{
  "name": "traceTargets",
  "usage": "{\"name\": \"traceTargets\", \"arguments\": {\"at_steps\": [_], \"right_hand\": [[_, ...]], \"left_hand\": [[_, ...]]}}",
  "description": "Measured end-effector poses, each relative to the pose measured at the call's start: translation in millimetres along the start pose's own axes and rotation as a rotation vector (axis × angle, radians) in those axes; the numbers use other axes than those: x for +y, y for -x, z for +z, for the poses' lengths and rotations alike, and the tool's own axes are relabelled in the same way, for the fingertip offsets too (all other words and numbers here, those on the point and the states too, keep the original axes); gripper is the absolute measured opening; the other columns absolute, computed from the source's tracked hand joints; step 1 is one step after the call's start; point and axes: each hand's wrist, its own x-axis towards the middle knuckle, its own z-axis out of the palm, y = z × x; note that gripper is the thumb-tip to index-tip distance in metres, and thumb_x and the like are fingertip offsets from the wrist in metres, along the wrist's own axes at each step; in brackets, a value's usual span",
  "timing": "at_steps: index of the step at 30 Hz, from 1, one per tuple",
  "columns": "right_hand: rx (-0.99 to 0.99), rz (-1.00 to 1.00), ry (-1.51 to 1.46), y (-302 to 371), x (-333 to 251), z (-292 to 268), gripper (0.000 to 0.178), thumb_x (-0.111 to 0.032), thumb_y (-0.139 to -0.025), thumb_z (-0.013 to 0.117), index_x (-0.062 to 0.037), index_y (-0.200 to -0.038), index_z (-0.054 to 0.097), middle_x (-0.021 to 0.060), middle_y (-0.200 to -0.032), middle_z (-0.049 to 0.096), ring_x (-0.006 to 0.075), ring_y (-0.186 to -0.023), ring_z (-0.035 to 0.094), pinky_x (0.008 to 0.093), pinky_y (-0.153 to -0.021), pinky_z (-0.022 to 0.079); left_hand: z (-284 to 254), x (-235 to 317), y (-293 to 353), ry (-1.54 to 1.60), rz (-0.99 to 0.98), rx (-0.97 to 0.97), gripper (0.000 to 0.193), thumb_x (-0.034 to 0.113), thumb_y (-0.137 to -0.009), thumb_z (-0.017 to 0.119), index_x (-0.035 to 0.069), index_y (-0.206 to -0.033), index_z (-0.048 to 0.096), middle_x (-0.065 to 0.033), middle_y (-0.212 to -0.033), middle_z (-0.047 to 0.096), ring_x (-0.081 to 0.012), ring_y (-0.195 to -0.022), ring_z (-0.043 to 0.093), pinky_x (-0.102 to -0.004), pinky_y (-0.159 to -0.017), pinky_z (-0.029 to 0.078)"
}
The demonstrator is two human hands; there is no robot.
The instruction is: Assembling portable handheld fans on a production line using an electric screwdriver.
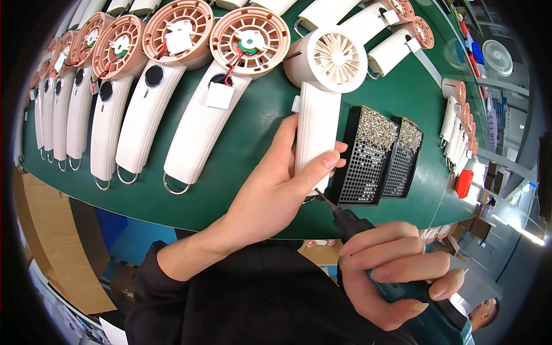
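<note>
My left hand is closed around the ribbed white handle of a handheld fan. The fan's round head, with its cream radial grille, points away from me. In my right hand is a dark electric screwdriver, fingers wrapped round its body. Its thin bit meets the bottom end of the fan's handle; whether a screw sits under the tip cannot be made out. Just right of the fan stand two black perforated trays, a nearer screw tray and a farther screw tray, with small silvery screws heaped at their far ends.
Several opened pink-and-white fans lie in a row at left on the green table, their wiring exposed. More fans lie at the far right, others along the right edge near a red box. Another person appears at lower right.
</note>
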Motion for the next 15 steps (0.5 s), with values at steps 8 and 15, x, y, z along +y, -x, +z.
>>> {"name": "traceTargets", "arguments": {"at_steps": [8, 15], "right_hand": [[-0.052, -0.009, 0.002, -0.5, 4.3, 1.2, 0.028, -0.021, -0.089, 0.052, -0.0042, -0.101, 0.033, 0.0093, -0.061, 0.044, 0.0193, -0.032, 0.039, 0.0309, -0.029, 0.042], [-0.092, 0.050, 0.046, 1.5, -1.2, -1.5, 0.032, -0.022, -0.089, 0.052, -0.0025, -0.106, 0.034, 0.0081, -0.062, 0.042, 0.0176, -0.032, 0.036, 0.0299, -0.029, 0.041]], "left_hand": [[1.1, 1.7, -1.4, 0.004, 0.003, -0.001, 0.044, 0.015, -0.098, 0.048, 0.000, -0.134, 0.028, -0.0164, -0.121, 0.057, -0.0213, -0.108, 0.060, -0.0330, -0.090, 0.049], [-1.5, -2.8, 1.9, 0.027, 0.000, -0.003, 0.046, 0.013, -0.097, 0.051, 0.000, -0.135, 0.028, -0.0157, -0.120, 0.056, -0.0210, -0.108, 0.059, -0.0326, -0.091, 0.049]]}}
